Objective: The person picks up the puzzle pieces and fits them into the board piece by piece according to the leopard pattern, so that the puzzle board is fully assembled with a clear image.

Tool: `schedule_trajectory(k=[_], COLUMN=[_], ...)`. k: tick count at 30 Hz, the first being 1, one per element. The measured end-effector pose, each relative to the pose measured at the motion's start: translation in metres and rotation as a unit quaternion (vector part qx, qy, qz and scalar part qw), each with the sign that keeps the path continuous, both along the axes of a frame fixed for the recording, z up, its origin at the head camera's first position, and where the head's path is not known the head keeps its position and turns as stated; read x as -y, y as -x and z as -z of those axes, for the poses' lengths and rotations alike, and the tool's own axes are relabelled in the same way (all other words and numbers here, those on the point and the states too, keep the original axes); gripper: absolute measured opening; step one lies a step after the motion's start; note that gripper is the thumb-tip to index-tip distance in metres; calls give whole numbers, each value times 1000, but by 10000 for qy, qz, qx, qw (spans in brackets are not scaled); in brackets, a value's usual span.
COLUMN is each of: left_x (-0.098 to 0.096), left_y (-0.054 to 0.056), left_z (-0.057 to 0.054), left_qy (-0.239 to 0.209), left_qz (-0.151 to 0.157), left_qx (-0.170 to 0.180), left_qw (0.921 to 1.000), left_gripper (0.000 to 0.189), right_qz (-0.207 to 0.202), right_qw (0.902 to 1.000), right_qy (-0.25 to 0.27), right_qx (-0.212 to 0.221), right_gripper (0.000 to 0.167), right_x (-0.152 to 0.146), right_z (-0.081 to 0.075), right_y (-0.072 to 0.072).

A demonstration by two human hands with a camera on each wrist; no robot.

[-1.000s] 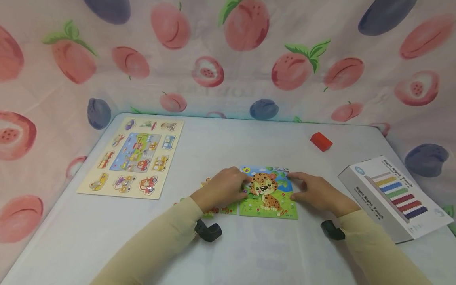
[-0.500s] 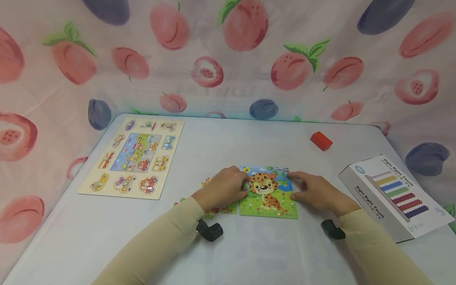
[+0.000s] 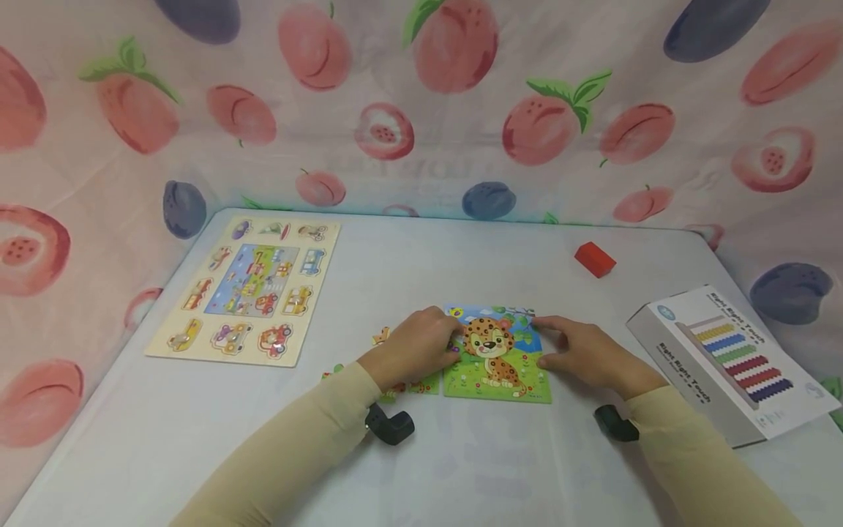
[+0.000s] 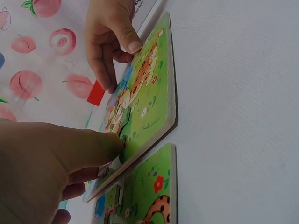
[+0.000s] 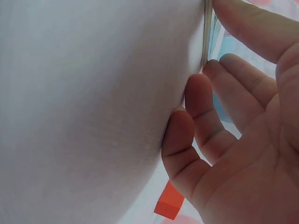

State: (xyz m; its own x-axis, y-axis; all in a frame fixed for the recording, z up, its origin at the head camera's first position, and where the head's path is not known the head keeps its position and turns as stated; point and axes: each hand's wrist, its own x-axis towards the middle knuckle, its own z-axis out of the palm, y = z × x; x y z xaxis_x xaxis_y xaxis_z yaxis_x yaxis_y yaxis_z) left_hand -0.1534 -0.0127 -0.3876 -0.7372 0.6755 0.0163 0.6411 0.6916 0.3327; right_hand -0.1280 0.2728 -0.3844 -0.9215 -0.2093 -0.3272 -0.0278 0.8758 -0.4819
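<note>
A square leopard jigsaw puzzle (image 3: pixel 502 364) lies flat on the white table between both hands. My left hand (image 3: pixel 415 348) is at its left side, thumb and fingers pinching a small green puzzle piece (image 4: pixel 125 117) that sits slightly raised in the left wrist view. Parts of this piece are hidden by the thumb. At the right edge, my right hand (image 3: pixel 582 355) touches the board with thumb and forefinger spread apart. Its other fingertips rest low beside the board edge in the right wrist view. Partly under the left hand lies a second puzzle (image 3: pixel 424 384) with orange spotted animal parts.
A wooden vehicle peg puzzle (image 3: pixel 306 256) lies at the back left. One red block (image 3: pixel 596 260) stands at the back right. Near the right edge is a white box (image 3: pixel 731 359) showing coloured strips. Peach-patterned cloth (image 3: pixel 421 161) hangs behind the table.
The green piece below the leopard's face showed as a separate shape a second ago and now blends into the picture. Both hands have stayed almost in place.
</note>
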Motion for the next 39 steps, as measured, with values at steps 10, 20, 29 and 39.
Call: schedule_trajectory(k=[10,20,29,39], left_x=[-1,-2,-2,9], left_y=[1,3,3,4], left_z=[2,1,0,-2], left_qy=[-175,-141,-182,-352], left_qz=[3,-59,-117,-294], left_qx=[30,282,471,695], left_qw=[9998,9995,9987,9965], left_gripper=[34,32,32,36], right_qz=[-1,56,39,31], right_qw=[10000,10000,10000,10000], right_qy=[-18,6,3,4], right_qx=[-8,3,-8,72], right_gripper=[73,74,73,74], right_x=[-1,0,0,1], right_z=[0,-2,-3,-2], right_y=[1,1,1,0])
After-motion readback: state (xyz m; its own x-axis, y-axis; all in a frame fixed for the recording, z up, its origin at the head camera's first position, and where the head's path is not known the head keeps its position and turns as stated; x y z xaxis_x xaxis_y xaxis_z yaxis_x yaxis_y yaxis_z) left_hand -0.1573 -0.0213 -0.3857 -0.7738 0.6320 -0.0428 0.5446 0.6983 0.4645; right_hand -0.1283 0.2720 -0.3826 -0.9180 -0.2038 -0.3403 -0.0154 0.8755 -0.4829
